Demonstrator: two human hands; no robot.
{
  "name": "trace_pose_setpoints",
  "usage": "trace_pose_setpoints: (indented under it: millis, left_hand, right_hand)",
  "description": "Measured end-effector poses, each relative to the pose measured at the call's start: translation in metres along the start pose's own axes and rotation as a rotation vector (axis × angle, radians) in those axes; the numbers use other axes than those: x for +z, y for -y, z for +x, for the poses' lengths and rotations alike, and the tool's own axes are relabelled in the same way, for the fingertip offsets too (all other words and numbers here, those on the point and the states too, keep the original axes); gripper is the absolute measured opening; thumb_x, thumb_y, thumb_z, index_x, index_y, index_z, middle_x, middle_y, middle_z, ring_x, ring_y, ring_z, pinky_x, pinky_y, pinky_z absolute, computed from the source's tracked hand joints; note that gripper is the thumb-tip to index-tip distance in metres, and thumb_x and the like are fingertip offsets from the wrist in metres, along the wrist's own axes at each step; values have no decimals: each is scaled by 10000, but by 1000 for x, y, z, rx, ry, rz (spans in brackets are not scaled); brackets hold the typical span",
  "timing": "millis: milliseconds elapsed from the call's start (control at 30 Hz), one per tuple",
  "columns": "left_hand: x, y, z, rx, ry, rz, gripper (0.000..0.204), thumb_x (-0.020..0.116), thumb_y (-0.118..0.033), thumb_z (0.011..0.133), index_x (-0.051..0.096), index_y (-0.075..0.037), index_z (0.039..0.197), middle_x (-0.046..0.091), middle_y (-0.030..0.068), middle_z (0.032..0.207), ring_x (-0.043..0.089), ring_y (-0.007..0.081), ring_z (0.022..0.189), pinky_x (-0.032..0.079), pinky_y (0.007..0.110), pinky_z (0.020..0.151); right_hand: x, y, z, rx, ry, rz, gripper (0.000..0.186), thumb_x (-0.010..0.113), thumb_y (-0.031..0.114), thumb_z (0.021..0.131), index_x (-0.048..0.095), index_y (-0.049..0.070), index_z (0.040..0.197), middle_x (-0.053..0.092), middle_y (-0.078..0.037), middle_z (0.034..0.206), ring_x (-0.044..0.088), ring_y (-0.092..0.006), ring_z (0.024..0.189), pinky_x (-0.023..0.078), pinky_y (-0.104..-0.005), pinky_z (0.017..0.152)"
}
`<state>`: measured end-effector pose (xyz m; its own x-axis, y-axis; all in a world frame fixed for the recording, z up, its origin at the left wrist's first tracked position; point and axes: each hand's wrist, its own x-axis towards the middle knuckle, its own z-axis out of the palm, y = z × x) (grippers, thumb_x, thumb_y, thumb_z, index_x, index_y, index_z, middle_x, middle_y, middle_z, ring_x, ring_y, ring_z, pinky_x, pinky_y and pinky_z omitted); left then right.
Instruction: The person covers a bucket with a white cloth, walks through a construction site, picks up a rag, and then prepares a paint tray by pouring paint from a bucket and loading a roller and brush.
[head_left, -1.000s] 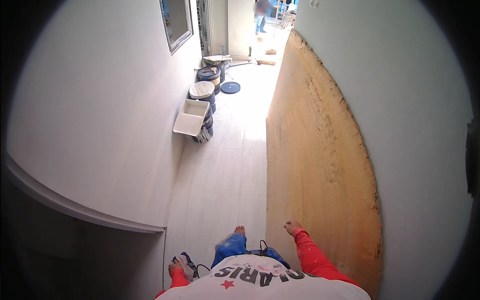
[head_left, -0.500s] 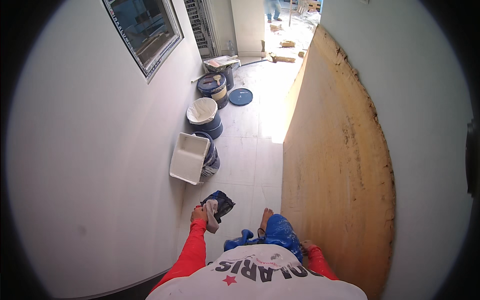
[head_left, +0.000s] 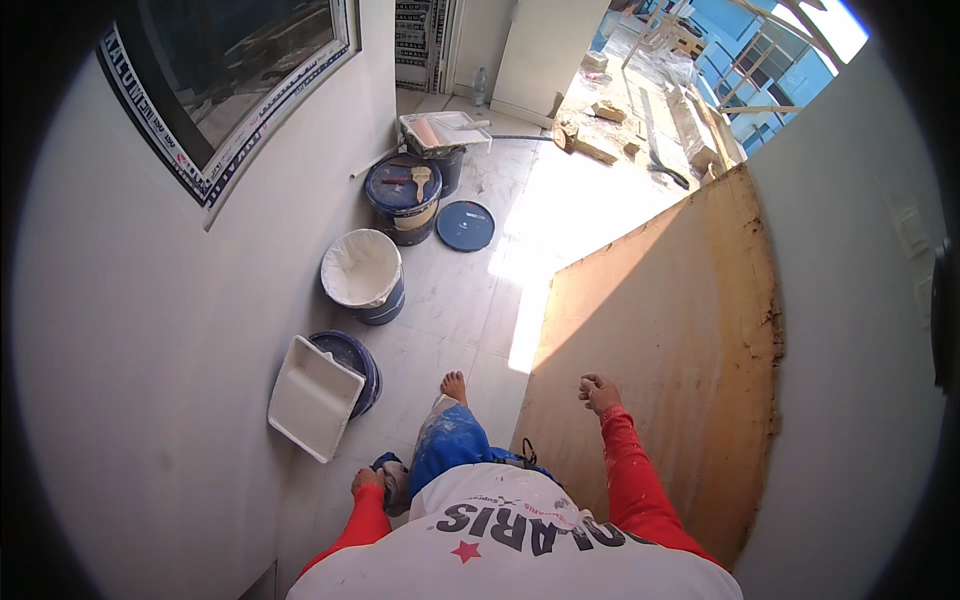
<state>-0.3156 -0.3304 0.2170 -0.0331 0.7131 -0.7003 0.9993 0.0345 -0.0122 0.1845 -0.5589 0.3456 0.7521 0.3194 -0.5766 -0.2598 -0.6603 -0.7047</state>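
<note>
A white tray [head_left: 320,400] tilts on a blue bucket [head_left: 362,368] at left, probably for support. Near left, the left hand [head_left: 368,480] clutches a bunched cloth [head_left: 395,484], likely keeping it compact. The right hand [head_left: 600,394] curls loosely beside a wooden board [head_left: 665,330] set along the right wall [head_left: 850,360], presumably sparing the walkway; whether it holds anything, I cannot tell.

Daylight enters from between one and two o'clock, overexposing a patch of floor [head_left: 525,260] near the centre to featureless white. A straight diagonal boundary between light and shade crosses the board [head_left: 650,400]. The wall [head_left: 130,350] at nine o'clock lies in soft, even shade. Fisheye distortion bows the board's outer edge at three o'clock; black vignetting darkens the corners.
</note>
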Motion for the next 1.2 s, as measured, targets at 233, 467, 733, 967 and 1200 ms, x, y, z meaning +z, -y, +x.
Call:
trace_pose_setpoints:
  millis: [233,467,733,967,1200]
  left_hand:
    - [-50,-149,20,133,187,134,472,558,-427,891,654,-10,1090,642,212,1136,623,376,1048,493,438,905]
    - [-61,-256,48,-37,372,-74,490,542,-423,896,596,-13,1158,644,205,1125,629,371,1035,491,444,903]
    - [-113,-455,59,-230,598,-113,528,477,-456,909,535,-2,1171,621,215,1150,593,381,1094,480,460,907]
    - [-118,-567,111,-171,623,-164,451,490,-366,920,496,23,1147,590,224,1142,594,378,1045,475,440,895]
    - [-31,-796,494,45,-509,70,249,452,-246,948,489,-34,1075,565,211,1124,533,351,1099,416,421,955]
  right_hand:
    - [-51,9,129,344,371,-675,354,594,324,893,634,63,1129,662,-61,908,641,-166,742,516,-333,592]
    - [-34,117,368,425,680,-957,356,605,329,877,637,56,1103,663,-71,866,648,-184,707,524,-345,569]
    - [139,407,748,-437,371,-889,269,635,279,843,646,89,1033,695,-154,958,662,-315,906,518,-397,806]
    - [258,588,907,-749,370,-932,324,600,285,863,595,88,1120,658,-138,1056,623,-336,1007,497,-421,859]
    - [356,613,964,-921,217,-1343,412,649,231,800,557,122,1187,558,-103,1184,533,-309,1131,477,-440,910]
